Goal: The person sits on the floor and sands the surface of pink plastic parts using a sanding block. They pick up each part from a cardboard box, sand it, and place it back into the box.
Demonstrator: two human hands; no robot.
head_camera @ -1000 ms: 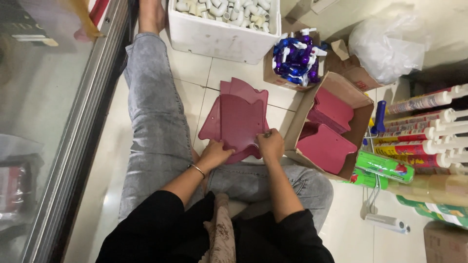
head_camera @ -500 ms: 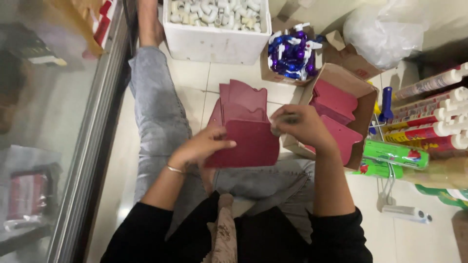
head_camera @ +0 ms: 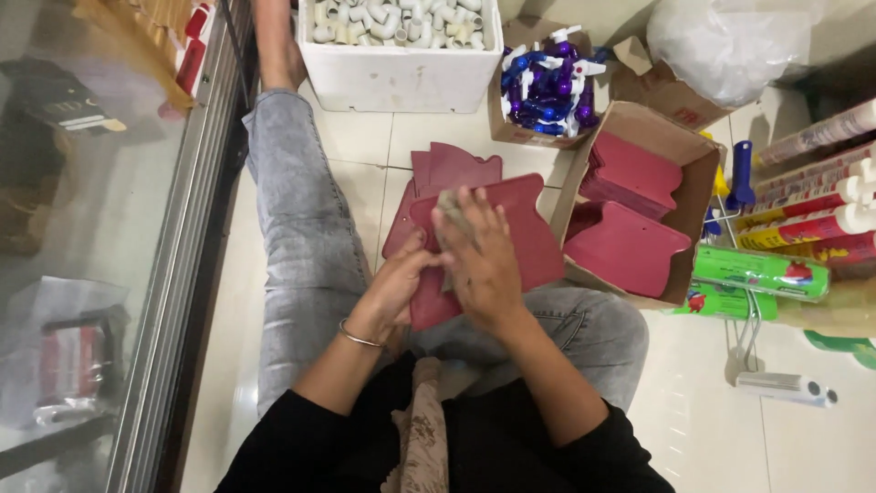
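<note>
right hand [head_camera: 484, 260]: I see it blurred, hiding the middle of the red sheet [head_camera: 529, 237] under it.
left hand [head_camera: 401, 283]: its fingers tuck behind that sheet's near edge.

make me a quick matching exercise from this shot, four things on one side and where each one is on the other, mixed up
Things:
1. dark red flat piece
2. white pipe fittings
3. blue and purple parts
4. green tube

Places:
A. in the small cardboard box by the white bin
B. held between the left hand and right hand
C. lying at the right, beside the open box of red pieces
D. in the white bin at the top

Pairs: 1-B, 2-D, 3-A, 4-C
</note>
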